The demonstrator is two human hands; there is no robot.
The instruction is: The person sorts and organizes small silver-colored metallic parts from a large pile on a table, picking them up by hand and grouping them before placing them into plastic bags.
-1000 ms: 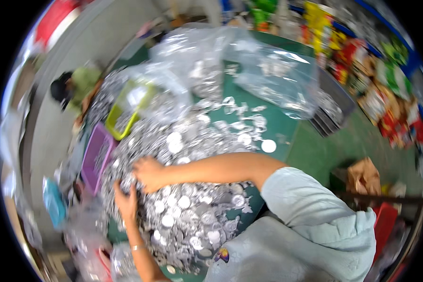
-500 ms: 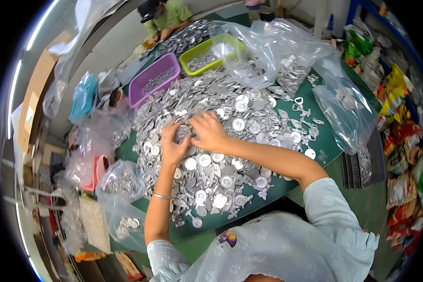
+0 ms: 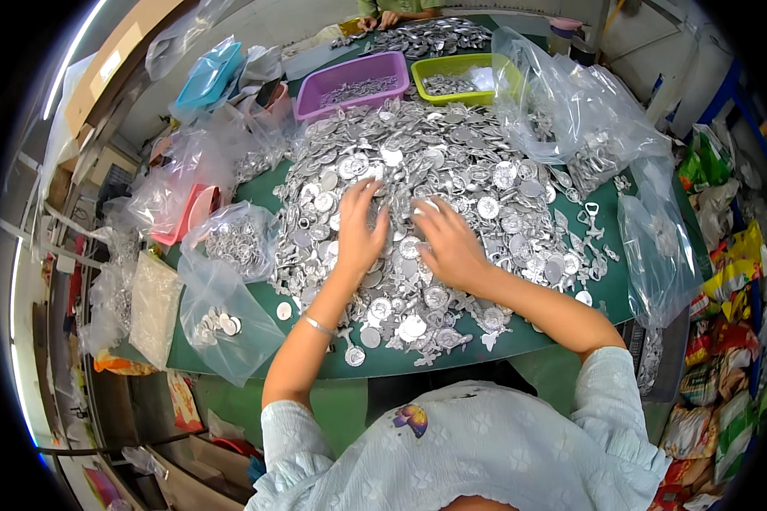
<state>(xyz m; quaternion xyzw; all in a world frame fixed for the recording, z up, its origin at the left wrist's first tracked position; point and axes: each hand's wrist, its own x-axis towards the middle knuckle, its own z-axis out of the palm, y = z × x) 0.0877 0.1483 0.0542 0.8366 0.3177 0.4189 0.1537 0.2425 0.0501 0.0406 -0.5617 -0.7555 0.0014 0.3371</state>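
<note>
A broad heap of silvery metal pieces [image 3: 452, 149], many of them round and medal-like, covers the middle of the green table. My left hand [image 3: 360, 228] rests on the heap with its fingers apart, and I see nothing in its grasp. To its right, my right hand [image 3: 452, 243] also touches the heap, fingers spread and partly bent. A pale round disc [image 3: 429, 207] lies at the right fingertips; it does not look gripped. Between the two hands runs a narrow strip of loose pieces.
Beyond the heap stand a purple basin [image 3: 302, 109] and a yellow-green basin [image 3: 460, 99], both holding metal pieces. Clear plastic bags [image 3: 230, 328] lie on both sides. A pink-red tray [image 3: 181, 220] sits at left. Across the table, another person's hands [image 3: 379, 20] are near a second heap.
My hands have moved apart; half a second ago they were close together around some pieces. The view has shifted, so the table sits differently in the picture.
</note>
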